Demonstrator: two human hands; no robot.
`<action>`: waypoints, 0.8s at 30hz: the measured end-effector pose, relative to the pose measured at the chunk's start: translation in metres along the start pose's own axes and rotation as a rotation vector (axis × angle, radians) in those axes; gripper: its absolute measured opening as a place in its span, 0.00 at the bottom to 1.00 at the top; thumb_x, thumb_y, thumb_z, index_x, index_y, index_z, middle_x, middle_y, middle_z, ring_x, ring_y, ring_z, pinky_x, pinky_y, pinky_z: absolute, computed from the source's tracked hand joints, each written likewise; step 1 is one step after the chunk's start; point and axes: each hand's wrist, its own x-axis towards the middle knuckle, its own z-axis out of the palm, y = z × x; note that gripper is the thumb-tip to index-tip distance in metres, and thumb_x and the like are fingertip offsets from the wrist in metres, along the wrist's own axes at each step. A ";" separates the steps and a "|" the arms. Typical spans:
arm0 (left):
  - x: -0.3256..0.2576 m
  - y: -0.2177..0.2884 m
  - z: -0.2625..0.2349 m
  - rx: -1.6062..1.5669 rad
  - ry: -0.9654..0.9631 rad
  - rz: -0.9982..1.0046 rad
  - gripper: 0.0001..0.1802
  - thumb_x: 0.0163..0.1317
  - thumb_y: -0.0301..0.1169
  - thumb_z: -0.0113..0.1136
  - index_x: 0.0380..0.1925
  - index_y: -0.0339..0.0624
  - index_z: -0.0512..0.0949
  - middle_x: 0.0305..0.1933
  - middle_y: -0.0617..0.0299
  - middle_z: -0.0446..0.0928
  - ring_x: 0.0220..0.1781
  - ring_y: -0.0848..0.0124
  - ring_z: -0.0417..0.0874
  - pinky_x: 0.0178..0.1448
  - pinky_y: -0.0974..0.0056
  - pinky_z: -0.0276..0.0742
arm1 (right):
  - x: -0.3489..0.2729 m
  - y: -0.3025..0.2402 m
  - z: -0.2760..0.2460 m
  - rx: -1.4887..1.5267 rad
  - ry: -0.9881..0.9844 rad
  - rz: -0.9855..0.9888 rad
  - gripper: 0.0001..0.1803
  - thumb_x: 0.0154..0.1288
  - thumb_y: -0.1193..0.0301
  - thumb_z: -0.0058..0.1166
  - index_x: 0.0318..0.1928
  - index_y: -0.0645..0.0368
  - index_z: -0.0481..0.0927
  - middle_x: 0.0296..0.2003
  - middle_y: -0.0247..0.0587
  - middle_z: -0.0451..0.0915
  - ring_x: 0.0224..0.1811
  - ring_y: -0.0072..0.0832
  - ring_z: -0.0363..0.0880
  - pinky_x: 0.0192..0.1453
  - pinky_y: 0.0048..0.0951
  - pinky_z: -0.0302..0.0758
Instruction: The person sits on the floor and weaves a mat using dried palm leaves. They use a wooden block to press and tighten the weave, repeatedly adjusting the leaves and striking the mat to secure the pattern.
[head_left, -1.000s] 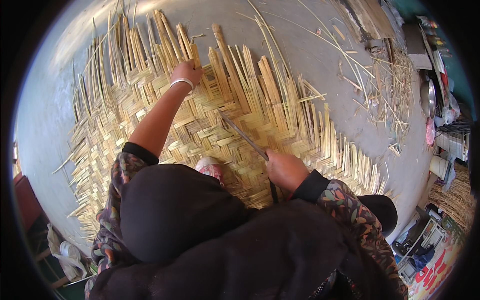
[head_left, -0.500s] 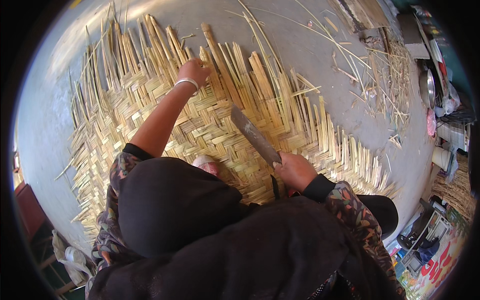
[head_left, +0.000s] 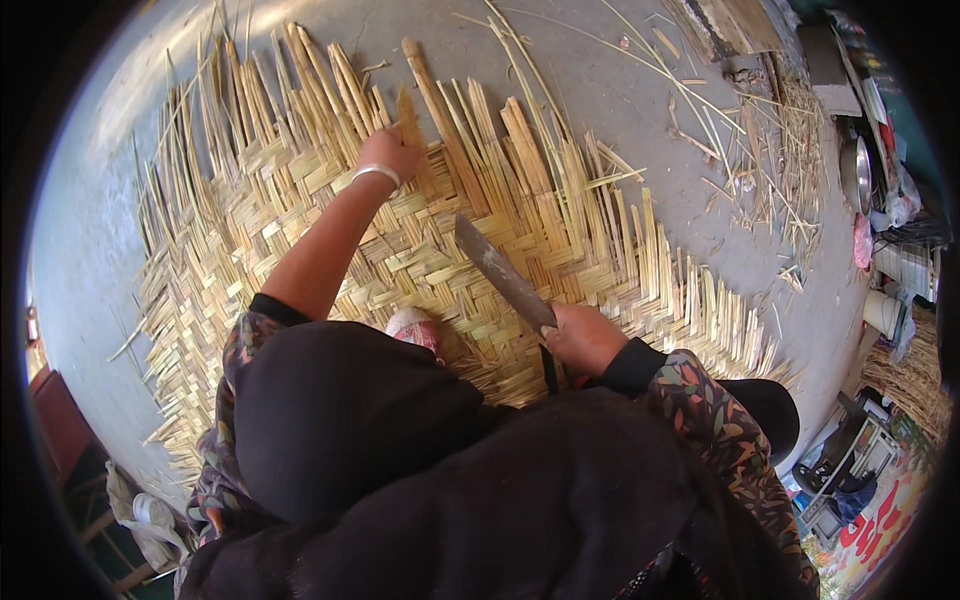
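A large mat (head_left: 400, 240) of flat, pale yellow-green split strips, woven in a diagonal pattern, spreads beneath me. Loose strip ends stick out along its far edge. At that edge my left hand (head_left: 390, 155), a white bangle on its wrist, is closed on a brownish split strip (head_left: 410, 115), whose blurred upper end points away from me. My right hand (head_left: 588, 338) is wrapped round the grip of a broad-bladed knife (head_left: 500, 272). Its dull grey blade slants up and left over the weave. Most of the grip is hidden by the fingers.
My foot in a red and white covering (head_left: 415, 328) rests on the mat. Thin stalks and scraps (head_left: 760, 180) litter the grey floor (head_left: 620, 110) at the far right. A metal bowl (head_left: 853, 175), a bundle of dry straw (head_left: 910, 375) and household clutter line the right side.
My left hand has drawn slightly nearer, and more of the strip shows beyond its fingers. The knife has shifted a little left and down, still in my right hand.
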 end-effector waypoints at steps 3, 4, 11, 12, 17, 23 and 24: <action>-0.006 -0.008 -0.005 0.153 0.027 0.021 0.19 0.56 0.42 0.64 0.40 0.39 0.81 0.33 0.50 0.82 0.37 0.57 0.83 0.46 0.56 0.77 | 0.002 -0.004 0.002 -0.012 0.007 -0.030 0.12 0.61 0.67 0.50 0.40 0.63 0.74 0.30 0.58 0.79 0.36 0.56 0.78 0.41 0.50 0.73; -0.007 -0.008 -0.005 0.202 0.014 0.008 0.19 0.56 0.43 0.63 0.41 0.41 0.82 0.37 0.49 0.83 0.42 0.54 0.84 0.51 0.54 0.77 | 0.001 -0.005 0.002 -0.029 0.003 -0.019 0.13 0.62 0.65 0.50 0.41 0.63 0.74 0.29 0.58 0.78 0.36 0.56 0.78 0.40 0.50 0.73; -0.006 0.009 -0.009 0.414 0.039 -0.101 0.31 0.54 0.50 0.65 0.51 0.42 0.70 0.48 0.49 0.81 0.46 0.49 0.83 0.51 0.51 0.77 | -0.015 -0.006 -0.009 -0.101 0.003 0.067 0.15 0.63 0.64 0.48 0.43 0.62 0.74 0.30 0.56 0.79 0.35 0.54 0.78 0.40 0.50 0.73; -0.009 0.010 -0.009 0.445 0.067 -0.132 0.33 0.54 0.50 0.66 0.53 0.42 0.68 0.48 0.49 0.81 0.46 0.49 0.83 0.51 0.50 0.77 | -0.020 -0.004 -0.011 -0.096 0.021 0.091 0.15 0.64 0.63 0.47 0.43 0.62 0.74 0.30 0.56 0.79 0.35 0.54 0.78 0.40 0.50 0.73; -0.014 0.005 0.002 0.246 0.167 -0.006 0.33 0.55 0.48 0.65 0.54 0.39 0.67 0.47 0.44 0.80 0.49 0.48 0.82 0.53 0.51 0.77 | -0.039 0.013 -0.017 -0.040 0.077 0.158 0.16 0.65 0.63 0.47 0.45 0.63 0.74 0.31 0.56 0.80 0.36 0.54 0.79 0.41 0.50 0.73; 0.037 0.019 0.029 0.307 0.089 0.151 0.18 0.59 0.36 0.61 0.44 0.35 0.77 0.38 0.48 0.83 0.41 0.57 0.85 0.44 0.56 0.80 | -0.041 0.026 -0.006 -0.004 0.117 0.115 0.11 0.64 0.66 0.47 0.38 0.60 0.77 0.30 0.57 0.79 0.35 0.55 0.78 0.41 0.51 0.73; 0.040 0.021 0.027 0.061 0.021 0.049 0.17 0.59 0.37 0.62 0.41 0.36 0.77 0.35 0.52 0.82 0.37 0.61 0.84 0.39 0.59 0.80 | -0.040 0.026 -0.005 0.007 0.102 0.133 0.11 0.63 0.66 0.47 0.38 0.60 0.77 0.30 0.57 0.79 0.35 0.55 0.78 0.41 0.51 0.73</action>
